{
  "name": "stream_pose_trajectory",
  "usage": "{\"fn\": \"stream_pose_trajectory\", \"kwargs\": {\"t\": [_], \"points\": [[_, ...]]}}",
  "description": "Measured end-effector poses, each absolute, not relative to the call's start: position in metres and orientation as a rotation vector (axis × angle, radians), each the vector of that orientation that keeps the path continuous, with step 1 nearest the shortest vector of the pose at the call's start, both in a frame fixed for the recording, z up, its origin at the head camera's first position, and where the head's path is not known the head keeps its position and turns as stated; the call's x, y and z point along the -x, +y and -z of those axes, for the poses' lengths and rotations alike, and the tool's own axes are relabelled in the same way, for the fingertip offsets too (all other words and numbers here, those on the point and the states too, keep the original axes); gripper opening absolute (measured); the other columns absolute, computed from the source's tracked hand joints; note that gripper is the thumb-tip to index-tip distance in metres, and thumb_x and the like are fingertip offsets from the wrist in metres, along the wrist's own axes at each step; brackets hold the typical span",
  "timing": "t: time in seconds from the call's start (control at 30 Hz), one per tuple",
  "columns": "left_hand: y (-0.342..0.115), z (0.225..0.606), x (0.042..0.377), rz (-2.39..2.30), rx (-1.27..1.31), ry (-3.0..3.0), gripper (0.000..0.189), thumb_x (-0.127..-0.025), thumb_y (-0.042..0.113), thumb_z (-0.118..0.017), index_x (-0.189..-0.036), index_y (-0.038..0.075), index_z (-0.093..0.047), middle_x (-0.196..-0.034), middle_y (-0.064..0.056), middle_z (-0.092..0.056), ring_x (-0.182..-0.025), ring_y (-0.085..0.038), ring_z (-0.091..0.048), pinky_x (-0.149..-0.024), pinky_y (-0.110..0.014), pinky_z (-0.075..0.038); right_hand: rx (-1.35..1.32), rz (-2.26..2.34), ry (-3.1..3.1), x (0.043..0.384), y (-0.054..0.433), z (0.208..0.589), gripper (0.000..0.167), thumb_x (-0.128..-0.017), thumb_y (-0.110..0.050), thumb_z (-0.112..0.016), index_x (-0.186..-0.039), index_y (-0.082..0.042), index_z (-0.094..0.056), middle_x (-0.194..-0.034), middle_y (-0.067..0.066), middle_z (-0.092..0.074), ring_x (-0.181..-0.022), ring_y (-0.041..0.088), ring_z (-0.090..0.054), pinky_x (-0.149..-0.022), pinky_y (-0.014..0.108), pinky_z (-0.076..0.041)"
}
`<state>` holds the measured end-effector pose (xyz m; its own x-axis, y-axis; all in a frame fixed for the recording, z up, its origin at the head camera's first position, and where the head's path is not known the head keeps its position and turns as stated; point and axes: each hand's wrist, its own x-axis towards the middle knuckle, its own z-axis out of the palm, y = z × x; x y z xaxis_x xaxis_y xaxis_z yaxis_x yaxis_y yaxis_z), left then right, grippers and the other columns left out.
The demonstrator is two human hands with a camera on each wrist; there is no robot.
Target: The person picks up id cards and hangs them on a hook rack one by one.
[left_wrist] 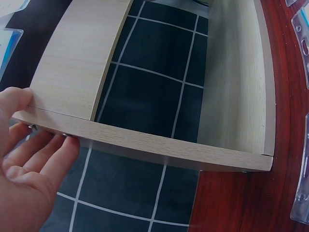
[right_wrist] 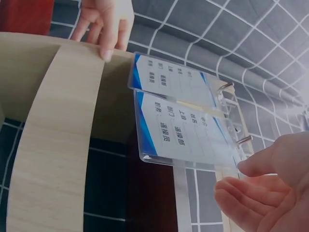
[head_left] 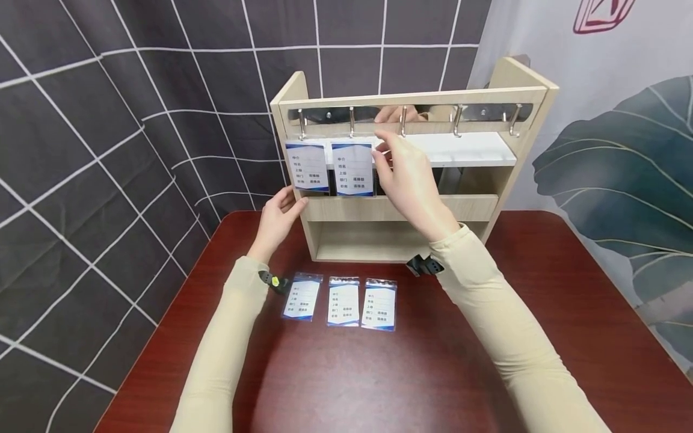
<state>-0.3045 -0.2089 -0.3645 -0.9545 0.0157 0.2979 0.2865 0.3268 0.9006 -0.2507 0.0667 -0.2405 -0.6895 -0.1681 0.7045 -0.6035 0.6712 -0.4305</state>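
Observation:
My left hand [head_left: 275,221] grips the left side panel of a pale wooden rack [head_left: 403,208]. In the left wrist view its thumb lies on the panel's front edge and its fingers [left_wrist: 60,157] curl round the outer side. Two clear-sleeved name badges hang side by side from the rack's hooks: a left badge [head_left: 308,168] and a right badge [head_left: 353,171]. At the right badge's upper corner is my right hand [head_left: 408,180]. The right wrist view shows its thumb [right_wrist: 256,163] right at that corner, apart from the relaxed fingers, with nothing pinched between.
Several metal hooks [head_left: 403,120] line a shiny strip along the rack's top; those on the right carry nothing. Three more name badges [head_left: 343,304] lie in a row on the dark red table [head_left: 346,379] before the rack. A dark gridded cloth [head_left: 216,78] hangs behind.

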Motion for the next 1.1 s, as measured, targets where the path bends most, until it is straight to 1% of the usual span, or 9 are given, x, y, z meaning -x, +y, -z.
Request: {"fn": "stream_pose_trajectory", "kwargs": {"t": [0.13, 0.23, 0.37, 0.6, 0.83, 1.03, 1.1], "points": [[-0.208, 0.364, 0.302, 1.683, 0.267, -2.368, 0.063, -0.097, 0.03, -0.069, -0.148, 0.001, -0.047, -0.147, -0.023, -0.049, -0.133, -0.034, -0.052, -0.109, -0.043, -0.045, -0.57, -0.912, -2.292, 0.244, 0.074, 0.247, 0.031, -0.102, -0.009, -0.056, -0.13, 0.003, -0.062, -0.106, 0.018, -0.071, -0.092, 0.028, -0.068, -0.084, 0.042, -0.055], [-0.208, 0.366, 0.301, 1.691, 0.261, -2.375, 0.063, -0.097, 0.03, -0.07, -0.148, 0.002, -0.047, -0.147, -0.023, -0.05, -0.133, -0.034, -0.052, -0.108, -0.042, -0.045, -0.549, -0.942, -2.349, 0.24, 0.082, 0.256, 0.028, -0.102, -0.011, -0.058, -0.125, 0.001, -0.067, -0.107, 0.016, -0.072, -0.091, 0.027, -0.068, -0.084, 0.041, -0.055], [-0.209, 0.366, 0.303, 1.683, 0.267, -2.356, 0.063, -0.097, 0.031, -0.07, -0.148, 0.002, -0.048, -0.147, -0.022, -0.05, -0.133, -0.034, -0.052, -0.108, -0.043, -0.045, -0.546, -1.004, -2.41, 0.241, 0.093, 0.27, 0.024, -0.101, -0.013, -0.06, -0.119, -0.001, -0.071, -0.11, 0.014, -0.073, -0.094, 0.027, -0.069, -0.085, 0.041, -0.056], [-0.209, 0.363, 0.304, 1.682, 0.288, -2.354, 0.061, -0.097, 0.03, -0.069, -0.147, 0.002, -0.049, -0.146, -0.021, -0.052, -0.132, -0.032, -0.053, -0.109, -0.042, -0.045, -0.517, -1.057, -2.647, 0.249, 0.118, 0.306, 0.021, -0.1, -0.018, -0.063, -0.112, -0.004, -0.073, -0.106, 0.013, -0.074, -0.093, 0.028, -0.068, -0.078, 0.041, -0.053], [-0.207, 0.357, 0.3, 1.73, 0.251, -2.337, 0.057, -0.097, 0.024, -0.068, -0.146, 0.002, -0.049, -0.144, -0.023, -0.053, -0.13, -0.033, -0.055, -0.107, -0.044, -0.046, -0.598, -1.025, -2.961, 0.263, 0.136, 0.357, 0.027, -0.096, -0.02, -0.067, -0.114, -0.001, -0.073, -0.106, 0.012, -0.073, -0.098, 0.028, -0.065, -0.09, 0.047, -0.051], [-0.207, 0.359, 0.304, 1.755, 0.273, -2.3, 0.054, -0.097, 0.022, -0.069, -0.144, 0.002, -0.052, -0.142, -0.023, -0.055, -0.127, -0.032, -0.058, -0.104, -0.043, -0.049, -0.581, -1.041, -3.139, 0.267, 0.14, 0.397, 0.031, -0.091, -0.019, -0.07, -0.114, 0.002, -0.072, -0.104, 0.01, -0.074, -0.096, 0.026, -0.065, -0.091, 0.044, -0.052], [-0.207, 0.359, 0.304, 1.756, 0.272, -2.308, 0.055, -0.097, 0.023, -0.069, -0.144, 0.003, -0.052, -0.142, -0.023, -0.055, -0.128, -0.032, -0.057, -0.104, -0.043, -0.049, -0.562, -1.056, -3.18, 0.267, 0.141, 0.408, 0.031, -0.089, -0.019, -0.073, -0.112, 0.001, -0.072, -0.1, 0.008, -0.074, -0.093, 0.023, -0.063, -0.09, 0.041, -0.051]]}}
